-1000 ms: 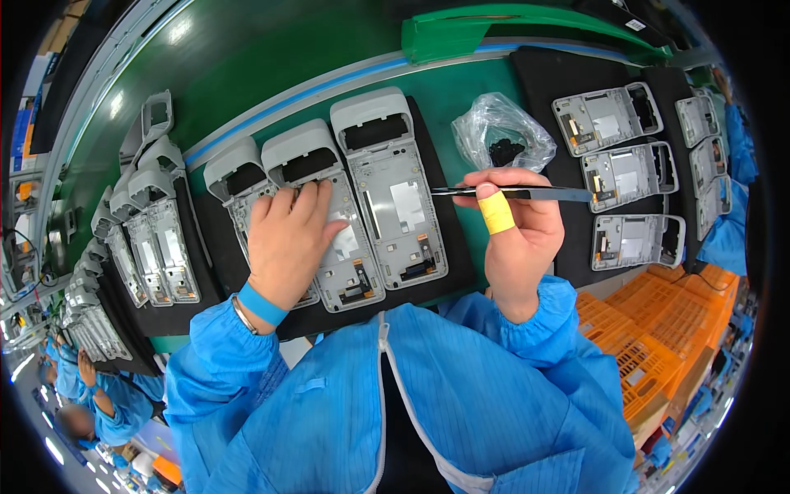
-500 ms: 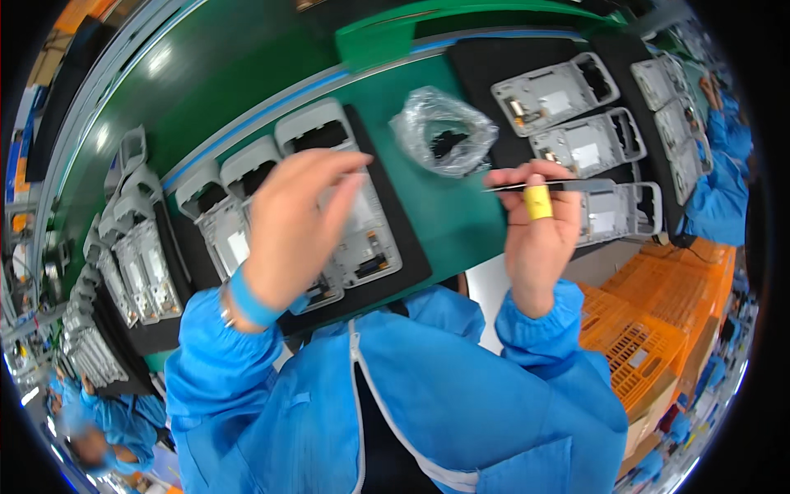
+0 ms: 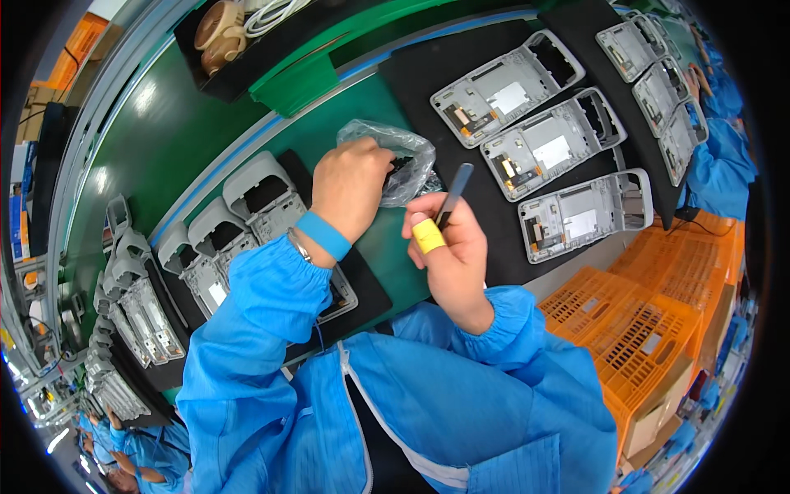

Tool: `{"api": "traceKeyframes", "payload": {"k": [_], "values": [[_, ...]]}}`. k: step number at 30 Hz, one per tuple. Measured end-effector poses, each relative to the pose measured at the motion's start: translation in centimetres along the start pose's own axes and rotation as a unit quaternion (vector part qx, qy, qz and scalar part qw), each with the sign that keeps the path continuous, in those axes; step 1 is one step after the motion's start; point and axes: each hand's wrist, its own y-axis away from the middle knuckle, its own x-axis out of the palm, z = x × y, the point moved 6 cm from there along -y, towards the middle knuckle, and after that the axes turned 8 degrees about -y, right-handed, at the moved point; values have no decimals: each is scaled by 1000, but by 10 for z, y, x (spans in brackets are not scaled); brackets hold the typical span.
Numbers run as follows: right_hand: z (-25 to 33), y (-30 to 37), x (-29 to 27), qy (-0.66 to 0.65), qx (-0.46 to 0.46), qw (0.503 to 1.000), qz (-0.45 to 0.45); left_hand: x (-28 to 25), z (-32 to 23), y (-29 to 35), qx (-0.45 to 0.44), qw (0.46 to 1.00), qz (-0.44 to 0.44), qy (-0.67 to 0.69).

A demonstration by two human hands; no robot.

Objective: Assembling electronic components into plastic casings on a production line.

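My left hand (image 3: 350, 185), with a blue band at the wrist, reaches over the mouth of a clear plastic bag (image 3: 420, 156). Its fingers curl down into the bag, and their tips are hidden; small dark pieces show inside. Just right of the bag, my right hand (image 3: 448, 263) is closed around a slim dark pair of tweezers (image 3: 455, 193), blunt end up, with yellow tape around one finger. Grey device housings (image 3: 263, 193) lie under and beside my left forearm. More open housings (image 3: 547, 152) with boards and white labels lie to the right.
Black mats (image 3: 411, 78) cover parts of the green bench (image 3: 395, 263). A black tray (image 3: 247, 62) with cable and brown rolls stands at the far left. Orange crates (image 3: 634, 329) are at the right. Co-workers in blue (image 3: 720, 189) are at both sides.
My left hand has moved right from above the housings to the bag. My right hand has shifted left, turning the tweezers more upright. The view has swung to the right.
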Motion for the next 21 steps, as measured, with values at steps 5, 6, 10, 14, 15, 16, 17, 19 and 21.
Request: {"api": "traceKeyframes", "payload": {"k": [5,6,10,14,15,16,17,19,21], "values": [[-9,-5,3,14,21,1000,0,7,9,-6,-53,996,65,12],[-11,-6,3,16,4,1000,-4,7,9,-6,-47,997,63,18],[-10,-8,2,29,0,999,-15,7,11,-4,-44,996,68,43],[-7,-9,1,18,6,1000,-9,7,6,-3,-1,998,61,27],[-6,-9,1,17,8,1000,-7,7,7,-4,-4,998,62,25],[-5,-9,0,14,10,1000,-6,7,6,-4,3,998,59,26],[-5,-9,0,11,12,1000,-5,7,6,-5,11,998,57,27],[-4,-10,1,13,1,1000,-5,7,7,-6,18,999,48,19],[-4,-10,0,16,12,1000,-14,6,13,-6,-18,994,43,96]]}}
